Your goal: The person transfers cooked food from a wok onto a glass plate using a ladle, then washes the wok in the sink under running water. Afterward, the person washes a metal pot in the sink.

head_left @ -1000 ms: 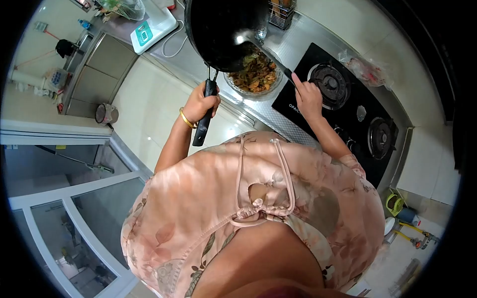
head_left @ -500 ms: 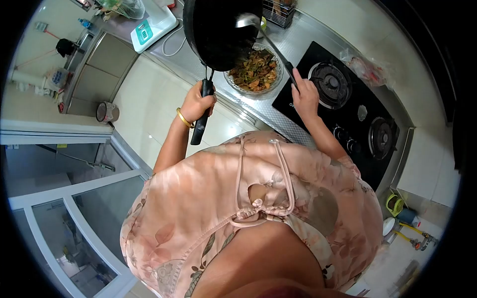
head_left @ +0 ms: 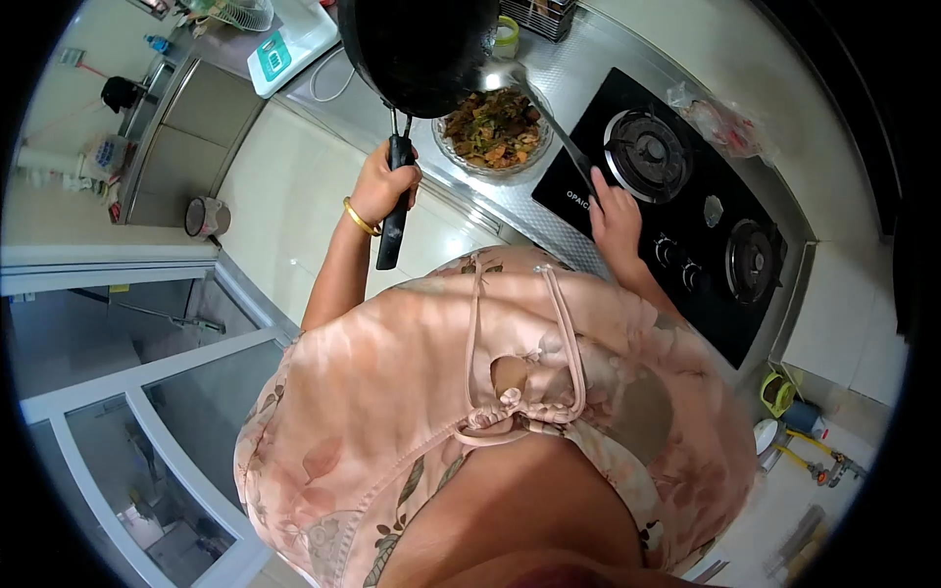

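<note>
My left hand [head_left: 385, 186] is wrapped round the black handle of a dark wok [head_left: 421, 54], which is held tilted above the counter. Under the wok's right edge stands a clear glass bowl [head_left: 450, 154] filled with cooked, chopped food [head_left: 495, 129] in brown, green and orange. My right hand [head_left: 616, 213] grips the black handle of a metal spatula [head_left: 555, 125], one finger stretched along it. The spatula's shiny head is over the bowl's upper edge, close beside the wok's rim. The wok's inside looks dark, and I cannot make out anything in it.
A black two-burner gas stove [head_left: 676, 206] lies right of the bowl, with a plastic bag [head_left: 720, 122] behind it. A white scale [head_left: 294, 44] with a cable stands at the left on the counter [head_left: 451, 186]. A wire rack [head_left: 544, 18] and a green-rimmed jar [head_left: 506, 37] are behind.
The wok has shifted left and slightly up in view, uncovering more of the bowl's food. The spatula head has moved from inside the wok's outline to beside its rim, and my right hand is lower.
</note>
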